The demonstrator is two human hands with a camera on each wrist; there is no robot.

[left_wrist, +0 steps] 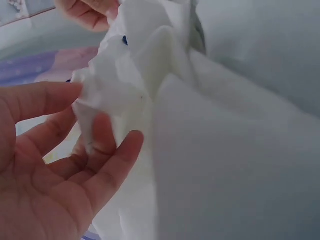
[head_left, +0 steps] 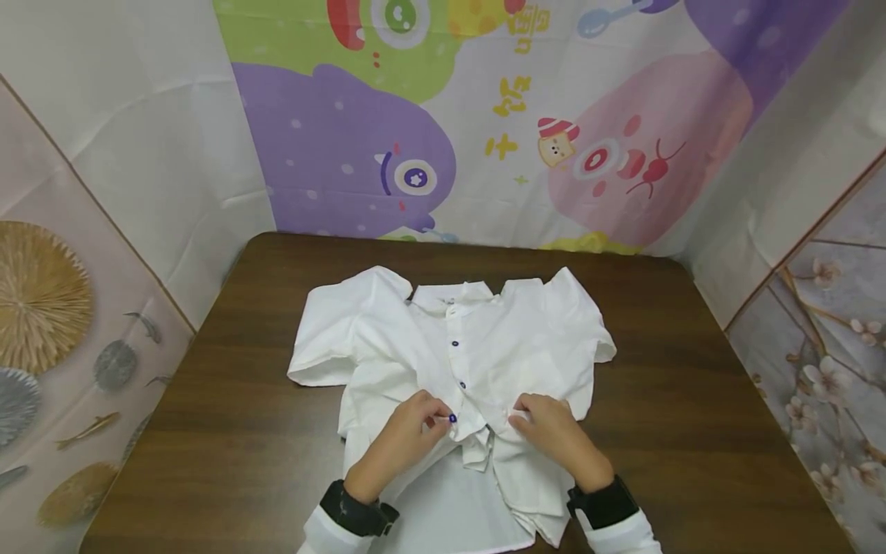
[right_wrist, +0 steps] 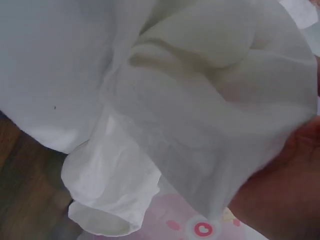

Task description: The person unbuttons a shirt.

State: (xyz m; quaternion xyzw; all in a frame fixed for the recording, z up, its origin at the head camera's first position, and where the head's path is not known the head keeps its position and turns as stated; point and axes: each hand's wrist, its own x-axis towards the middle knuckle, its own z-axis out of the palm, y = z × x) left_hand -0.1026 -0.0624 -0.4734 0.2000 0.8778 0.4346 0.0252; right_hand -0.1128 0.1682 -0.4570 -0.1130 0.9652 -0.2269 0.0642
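Observation:
A white short-sleeved shirt lies spread with its collar at the far side. Small dark blue buttons run down its front, and the upper part of the front is closed. My left hand pinches the front edge beside a blue button; in the left wrist view its thumb and fingers hold the cloth edge. Across the opening, my right hand pinches the other front panel between thumb and fingers. Raised cloth covers its fingertips in the right wrist view. Below both hands the lower front hangs apart, showing the inside back.
The shirt lies on a dark brown wooden table. A cartoon-printed cloth hangs behind the far edge, with patterned panels at both sides. A black strap with a small device circles each wrist.

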